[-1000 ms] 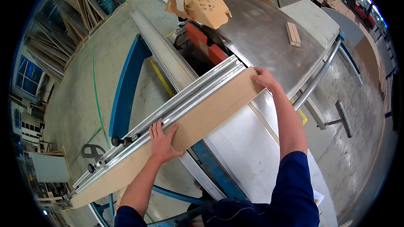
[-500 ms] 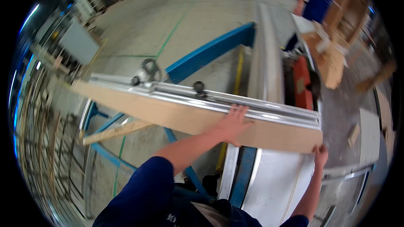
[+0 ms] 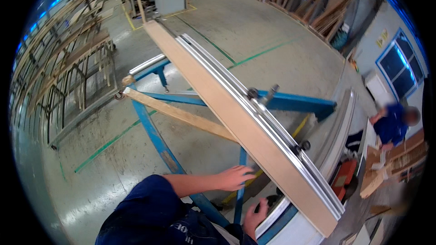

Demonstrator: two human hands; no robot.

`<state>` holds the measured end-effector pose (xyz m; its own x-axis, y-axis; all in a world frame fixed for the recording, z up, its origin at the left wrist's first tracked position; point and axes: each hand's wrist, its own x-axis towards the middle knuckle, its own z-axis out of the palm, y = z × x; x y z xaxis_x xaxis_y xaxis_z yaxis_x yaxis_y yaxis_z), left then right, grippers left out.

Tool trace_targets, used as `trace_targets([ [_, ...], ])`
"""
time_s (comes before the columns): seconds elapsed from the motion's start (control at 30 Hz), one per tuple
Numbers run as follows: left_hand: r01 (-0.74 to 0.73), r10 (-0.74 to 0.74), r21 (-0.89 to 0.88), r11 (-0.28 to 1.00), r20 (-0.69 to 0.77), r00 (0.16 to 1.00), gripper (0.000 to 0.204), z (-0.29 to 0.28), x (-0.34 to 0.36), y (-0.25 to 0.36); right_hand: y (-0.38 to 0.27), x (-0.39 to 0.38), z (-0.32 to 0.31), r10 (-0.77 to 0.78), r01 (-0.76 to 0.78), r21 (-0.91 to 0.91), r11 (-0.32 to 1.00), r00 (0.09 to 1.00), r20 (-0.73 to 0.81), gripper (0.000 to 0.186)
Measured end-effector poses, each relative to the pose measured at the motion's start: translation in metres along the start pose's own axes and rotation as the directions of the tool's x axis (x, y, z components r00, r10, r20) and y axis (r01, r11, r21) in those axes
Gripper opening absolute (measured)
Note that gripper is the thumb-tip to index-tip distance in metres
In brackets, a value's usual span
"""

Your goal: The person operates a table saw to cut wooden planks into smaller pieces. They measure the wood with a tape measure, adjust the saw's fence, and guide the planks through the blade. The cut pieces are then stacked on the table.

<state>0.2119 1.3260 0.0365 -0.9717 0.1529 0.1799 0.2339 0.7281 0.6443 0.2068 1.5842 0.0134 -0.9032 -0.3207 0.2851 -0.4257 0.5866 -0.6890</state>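
A long tan board (image 3: pixel 213 99) lies slantwise against an aluminium fence rail (image 3: pixel 240 85), running from the far left to the near right. Black knobs (image 3: pixel 253 93) sit on the rail's far side. My left hand (image 3: pixel 236 177) hovers left of the board's near part, fingers stretched out, holding nothing. Lower and to its right, my right hand (image 3: pixel 255 217) is raised beside the metal edge of the sliding table, thumb and fingers apart and nothing in them. Both hands are clear of the board.
A blue frame (image 3: pixel 156 142) with a wooden strip (image 3: pixel 181 114) stands under the board. At right are a red saw guard (image 3: pixel 344 179) and a co-worker in blue (image 3: pixel 391 124) beside stacked wood pieces. Racks of timber (image 3: pixel 77 58) stand at far left.
My left hand has come off the board and rail, and my right hand has let go of the board's near end. The view has swung left.
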Motion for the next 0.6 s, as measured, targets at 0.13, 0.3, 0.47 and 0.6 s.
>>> trace_targets([
  [0.13, 0.344, -0.346, -0.042, 0.938, -0.172, 0.922, 0.046, -0.082, -0.174, -0.048, -0.102, -0.036, 0.095, -0.037, 0.009, 0.15, 0.989, 0.983, 0.181, 0.041],
  [0.3, 0.583, -0.613, -0.217, 0.783, -0.436, 0.659, 0.032, -0.149, -0.357, -0.107, -0.204, -0.048, 0.192, -0.176, 0.113, 0.235, 0.965, 0.948, 0.266, 0.04],
  [0.47, 0.675, -0.764, -0.361, 0.644, -0.347, 0.543, 0.027, -0.214, -0.458, -0.155, -0.306, -0.036, 0.279, -0.258, 0.11, 0.358, 0.927, 0.882, 0.395, 0.038],
  [0.6, 0.718, -0.808, -0.373, 0.588, -0.315, 0.498, 0.028, -0.252, -0.504, -0.19, -0.374, -0.019, 0.343, -0.326, 0.125, 0.414, 0.902, 0.826, 0.459, 0.039],
])
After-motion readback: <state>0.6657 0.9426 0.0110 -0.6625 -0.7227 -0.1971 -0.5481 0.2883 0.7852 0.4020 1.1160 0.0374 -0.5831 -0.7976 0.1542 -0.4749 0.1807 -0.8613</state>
